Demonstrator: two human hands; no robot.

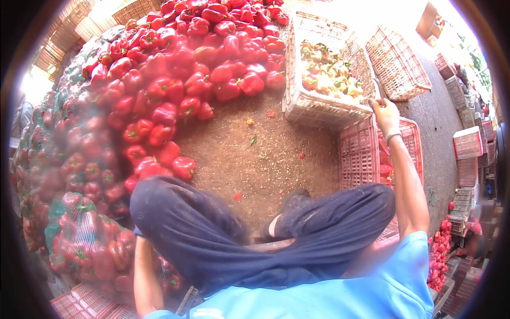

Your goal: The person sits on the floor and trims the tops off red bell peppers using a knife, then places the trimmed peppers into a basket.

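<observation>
I sit cross-legged on a brown floor in dark trousers [212, 228] and a blue shirt. My right hand [386, 114] is stretched out to the near right corner of a white crate [313, 109] that holds yellow-green pepper scraps. The hand is a closed fist, and a thin grey blade-like tool [376, 87] sticks up from it. Just below that hand stands a red crate [358, 154] with a few red peppers inside. My left forearm [144, 274] runs down beside my left knee, and the hand itself is hidden. A big pile of red bell peppers [191, 69] lies ahead and to the left.
Green mesh sacks of red peppers [79, 234] line the left side. An empty red crate [398, 66] lies at the far right, with more stacked crates [467, 143] along the right edge. Another person's sleeve and a pepper heap [441, 250] show at lower right.
</observation>
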